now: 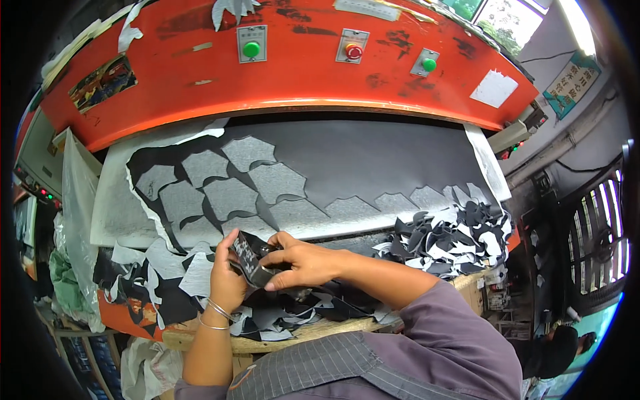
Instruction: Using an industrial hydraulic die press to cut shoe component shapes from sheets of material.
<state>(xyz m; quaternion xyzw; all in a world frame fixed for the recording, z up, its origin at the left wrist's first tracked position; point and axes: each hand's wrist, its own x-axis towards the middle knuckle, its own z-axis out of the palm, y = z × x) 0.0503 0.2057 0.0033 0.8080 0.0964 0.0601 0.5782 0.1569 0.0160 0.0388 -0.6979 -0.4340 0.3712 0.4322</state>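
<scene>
Looming over everything, a big orange press head (280,73) with green and red buttons along its face; taken here as the landmark. Directly below the press head, a dark sheet (373,160) spread on the bed, already punched through over its left part, with rows of pale pointed cut-outs (230,193) showing where pieces came away, and a broad uncut stretch left toward the right. Lower right of the press head, a heap of black and white offcuts (453,237) piled at the sheet's near edge; lower left, more loose scrap (167,280) trailing over the bench edge, beside a clear plastic bag (77,207). Well below the press head, at the near edge of the bench, a small stack of black cut pieces (250,259) gripped between both hands. Left hand (227,280), bangles at the wrist, curled under and behind the stack, clasping it. Right hand (300,261) closed over the stack's front, thumb below and fingers on top. Judging by the sheet, roughly half cut; remainder still whole.
</scene>
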